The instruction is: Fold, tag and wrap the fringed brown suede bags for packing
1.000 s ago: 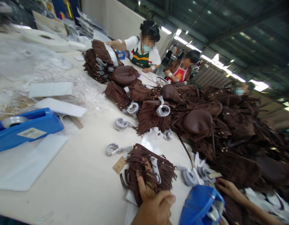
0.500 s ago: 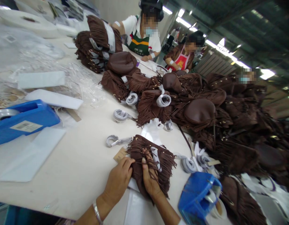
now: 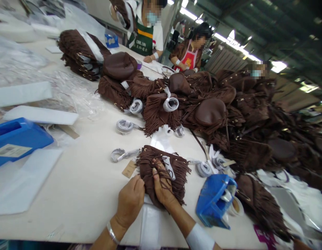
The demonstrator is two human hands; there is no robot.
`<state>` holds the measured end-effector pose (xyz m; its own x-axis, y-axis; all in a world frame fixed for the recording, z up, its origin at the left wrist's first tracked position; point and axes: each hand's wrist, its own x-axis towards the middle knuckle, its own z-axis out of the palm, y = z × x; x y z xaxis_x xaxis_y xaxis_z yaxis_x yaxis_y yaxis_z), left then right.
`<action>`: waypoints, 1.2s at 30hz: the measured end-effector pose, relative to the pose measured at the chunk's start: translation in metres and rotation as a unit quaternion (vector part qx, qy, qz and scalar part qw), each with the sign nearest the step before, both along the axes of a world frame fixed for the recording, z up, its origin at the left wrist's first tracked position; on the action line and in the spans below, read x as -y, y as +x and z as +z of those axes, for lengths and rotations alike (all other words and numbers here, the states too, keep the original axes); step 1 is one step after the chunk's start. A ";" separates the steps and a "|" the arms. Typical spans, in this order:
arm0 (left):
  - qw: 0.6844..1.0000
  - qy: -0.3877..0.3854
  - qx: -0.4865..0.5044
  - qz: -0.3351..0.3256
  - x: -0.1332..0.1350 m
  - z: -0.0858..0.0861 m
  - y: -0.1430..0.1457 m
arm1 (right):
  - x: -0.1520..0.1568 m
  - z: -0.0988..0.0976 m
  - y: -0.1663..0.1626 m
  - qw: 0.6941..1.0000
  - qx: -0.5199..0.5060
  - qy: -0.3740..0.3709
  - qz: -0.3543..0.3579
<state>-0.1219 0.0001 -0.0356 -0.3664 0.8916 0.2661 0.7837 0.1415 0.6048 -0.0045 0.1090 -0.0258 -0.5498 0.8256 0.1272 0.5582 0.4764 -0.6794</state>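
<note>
A small brown fringed bag [image 3: 147, 173] lies on the table in front of me, with a grey wrapped strip and a wrapped strap coil [image 3: 118, 155] attached or lying at its upper left. My right hand [image 3: 163, 185] is closed around fringe strands on the bag's front, thumb on top. At the bag's left edge my left hand [image 3: 131, 196] is a fist; what its fingers pinch is hidden. A tan cardboard tag [image 3: 129, 168] sticks out above that fist. Under the bag's lower edge is a white translucent sheet [image 3: 150, 225].
Blue tape dispensers stand right [image 3: 215, 199] and left [image 3: 22, 139] of me. A large heap of brown fringed bags [image 3: 210, 111] fills the back and right. Stacked bags [image 3: 80, 53], white foam sheets [image 3: 41, 114] and clear plastic [image 3: 72, 93] lie left. Co-workers stand across the table.
The view has shifted, and my left fist sits slightly farther from the bag's edge. My right hand keeps its hold. Across the table, a co-worker has lifted a brown bag off the stack.
</note>
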 end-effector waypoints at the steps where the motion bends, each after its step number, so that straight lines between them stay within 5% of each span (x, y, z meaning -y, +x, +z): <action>1: 1.000 0.003 0.011 0.004 -0.001 0.000 -0.001 | 0.000 -0.001 0.001 1.000 0.001 0.002 0.000; 12: 0.989 -0.035 0.133 -0.057 -0.019 0.013 -0.023 | -0.001 0.000 0.003 1.000 -0.003 0.012 0.005; 27: 0.982 -0.046 0.179 0.033 0.000 0.016 0.004 | 0.002 0.008 0.004 1.000 -0.010 0.023 0.019; 36: 0.918 -0.099 0.384 0.008 -0.016 0.037 -0.030 | 0.003 0.007 0.007 1.000 0.000 0.005 0.031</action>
